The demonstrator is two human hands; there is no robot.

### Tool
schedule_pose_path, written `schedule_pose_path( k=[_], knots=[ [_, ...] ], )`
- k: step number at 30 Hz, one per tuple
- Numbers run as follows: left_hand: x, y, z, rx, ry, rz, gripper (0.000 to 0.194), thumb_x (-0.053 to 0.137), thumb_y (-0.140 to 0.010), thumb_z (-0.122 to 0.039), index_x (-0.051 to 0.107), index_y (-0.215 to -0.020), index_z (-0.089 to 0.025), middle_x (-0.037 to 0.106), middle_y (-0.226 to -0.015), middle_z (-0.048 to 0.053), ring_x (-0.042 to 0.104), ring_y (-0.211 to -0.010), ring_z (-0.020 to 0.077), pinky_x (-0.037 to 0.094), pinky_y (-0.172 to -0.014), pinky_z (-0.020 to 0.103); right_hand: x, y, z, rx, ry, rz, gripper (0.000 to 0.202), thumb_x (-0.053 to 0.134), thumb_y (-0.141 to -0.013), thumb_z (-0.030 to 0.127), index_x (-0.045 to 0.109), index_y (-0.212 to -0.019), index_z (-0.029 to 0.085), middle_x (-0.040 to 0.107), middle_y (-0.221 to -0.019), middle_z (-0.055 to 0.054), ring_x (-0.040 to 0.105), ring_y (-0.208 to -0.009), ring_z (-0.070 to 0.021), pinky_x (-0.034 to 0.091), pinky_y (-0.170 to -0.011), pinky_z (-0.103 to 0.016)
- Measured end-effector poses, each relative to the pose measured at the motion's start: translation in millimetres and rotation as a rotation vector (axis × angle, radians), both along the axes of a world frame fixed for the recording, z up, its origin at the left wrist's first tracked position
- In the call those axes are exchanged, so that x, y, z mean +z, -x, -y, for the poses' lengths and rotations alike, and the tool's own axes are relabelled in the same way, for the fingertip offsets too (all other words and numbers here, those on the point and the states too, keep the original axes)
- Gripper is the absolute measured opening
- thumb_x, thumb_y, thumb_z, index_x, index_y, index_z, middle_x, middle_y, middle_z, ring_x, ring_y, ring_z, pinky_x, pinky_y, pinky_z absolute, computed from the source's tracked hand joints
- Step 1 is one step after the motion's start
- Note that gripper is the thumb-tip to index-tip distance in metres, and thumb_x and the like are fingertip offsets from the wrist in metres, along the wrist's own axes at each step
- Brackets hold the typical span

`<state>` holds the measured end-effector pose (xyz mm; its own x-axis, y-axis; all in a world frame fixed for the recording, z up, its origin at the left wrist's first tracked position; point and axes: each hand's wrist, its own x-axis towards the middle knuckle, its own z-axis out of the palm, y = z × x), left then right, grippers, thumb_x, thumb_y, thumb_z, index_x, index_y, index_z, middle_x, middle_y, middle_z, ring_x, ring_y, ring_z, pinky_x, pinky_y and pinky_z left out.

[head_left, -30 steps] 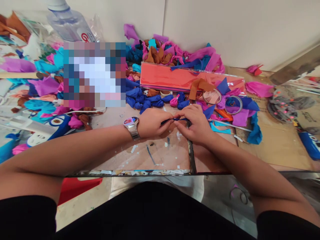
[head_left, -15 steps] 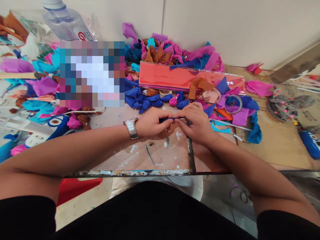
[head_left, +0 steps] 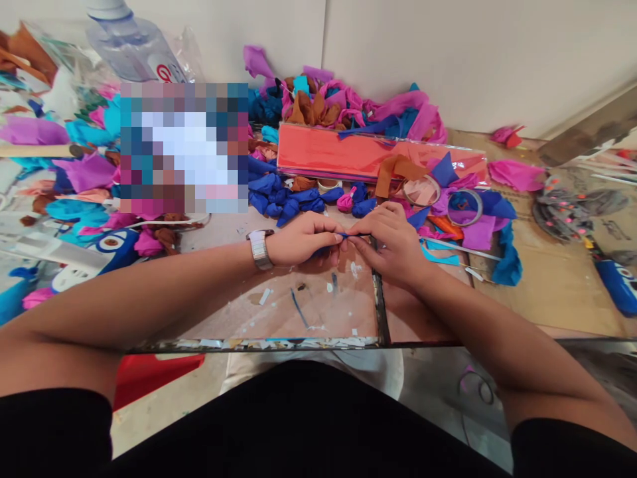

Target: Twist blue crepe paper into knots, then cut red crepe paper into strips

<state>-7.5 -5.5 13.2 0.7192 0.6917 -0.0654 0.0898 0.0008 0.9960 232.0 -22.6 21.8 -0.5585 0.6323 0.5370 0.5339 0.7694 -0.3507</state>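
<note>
Both hands meet over the front middle of the table, pinching one narrow blue strip [head_left: 352, 235] that looks like rolled or folded crepe paper. My left hand [head_left: 301, 240], with a metal watch [head_left: 259, 249] on the wrist, grips its left part between thumb and curled fingers. On the other side my right hand [head_left: 391, 240] pinches the strip with thumb and forefinger. Most of the strip is hidden by the fingers. Just beyond the hands lies a heap of twisted blue pieces [head_left: 291, 196], with a small pink bundle [head_left: 346, 198] beside it.
A flat pack of red sheets [head_left: 338, 153] in clear wrap lies behind. Tape rolls [head_left: 465, 207] rest among coloured scraps at the right. A large plastic bottle [head_left: 132, 50] stands at the back left, near a blue and white tool [head_left: 97, 259]. Cardboard [head_left: 552, 279] covers the right side.
My left hand has turned slightly and its fingers have curled further under the blue strip, with the thumb now lying along it. My right hand stays nearly in place.
</note>
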Motion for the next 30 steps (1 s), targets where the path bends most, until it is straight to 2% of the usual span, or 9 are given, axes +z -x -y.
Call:
schedule_pose_path(
  k=[3, 7, 12, 17, 24, 30],
  knots=[
    [1.4, 2.1, -2.5, -0.024, 0.012, 0.023, 0.023, 0.057, -0.098, -0.030, 0.073, -0.090, -0.016, 0.078, -0.072, 0.007, 0.073, -0.062, 0.0167, 0.057, -0.061, 0.027, -1.3, -1.5, -1.7, 0.013, -0.036, 0.002, 0.013, 0.064, -0.106, 0.036, 0.075, -0.104, 0.028, 0.079, -0.092, -0.002, 0.070, -0.089, -0.0229, 0.043, -0.099, -0.048],
    [4.4, 3.0, -2.9, -0.052, 0.078, 0.069, 0.020, 0.061, -0.096, -0.030, 0.073, -0.090, -0.015, 0.079, -0.075, 0.009, 0.069, -0.057, 0.0153, 0.055, -0.056, 0.027, -1.0, -3.6, -2.9, 0.047, -0.102, -0.023, 0.008, 0.067, -0.105, 0.031, 0.075, -0.104, 0.030, 0.082, -0.096, 0.000, 0.072, -0.091, -0.0219, 0.043, -0.099, -0.048],
    [5.4, 1.6, -1.1, -0.022, 0.152, 0.087, 0.037, 0.062, -0.102, -0.046, 0.072, -0.088, -0.014, 0.077, -0.072, 0.010, 0.065, -0.053, 0.0127, 0.052, -0.053, 0.024, -0.2, -5.3, -3.0, 0.045, -0.073, 0.009, 0.009, 0.067, -0.104, 0.032, 0.076, -0.103, 0.031, 0.083, -0.099, 0.001, 0.073, -0.091, -0.0218, 0.041, -0.102, -0.051],
    [2.9, 1.1, -1.8, -0.008, 0.096, 0.031, 0.042, 0.067, -0.100, -0.055, 0.072, -0.088, -0.015, 0.078, -0.074, 0.009, 0.067, -0.054, 0.0135, 0.050, -0.049, 0.023, -1.0, -3.6, -2.6, 0.024, -0.071, -0.002, 0.009, 0.068, -0.104, 0.034, 0.077, -0.104, 0.032, 0.083, -0.097, 0.000, 0.073, -0.092, -0.0224, 0.040, -0.101, -0.051],
    [2.4, -0.3, -2.2, 0.000, 0.045, 0.015, 0.042, 0.066, -0.100, -0.054, 0.070, -0.088, -0.014, 0.076, -0.072, 0.007, 0.064, -0.050, 0.0101, 0.045, -0.045, 0.018, 1.4, -1.3, -0.6, 0.027, -0.109, -0.042, 0.004, 0.070, -0.103, 0.030, 0.074, -0.104, 0.029, 0.083, -0.099, -0.001, 0.074, -0.093, -0.0229, 0.041, -0.099, -0.050],
    [1.3, -3.9, 2.9, 0.056, -0.156, 0.000, 0.043, 0.061, -0.103, -0.053, 0.068, -0.084, -0.015, 0.071, -0.066, 0.001, 0.062, -0.053, 0.0092, 0.047, -0.053, 0.019, 0.7, -0.9, -0.4, 0.015, -0.122, -0.037, 0.004, 0.073, -0.100, 0.027, 0.072, -0.104, 0.027, 0.082, -0.098, -0.001, 0.075, -0.093, -0.0231, 0.042, -0.099, -0.048]
  ],
)
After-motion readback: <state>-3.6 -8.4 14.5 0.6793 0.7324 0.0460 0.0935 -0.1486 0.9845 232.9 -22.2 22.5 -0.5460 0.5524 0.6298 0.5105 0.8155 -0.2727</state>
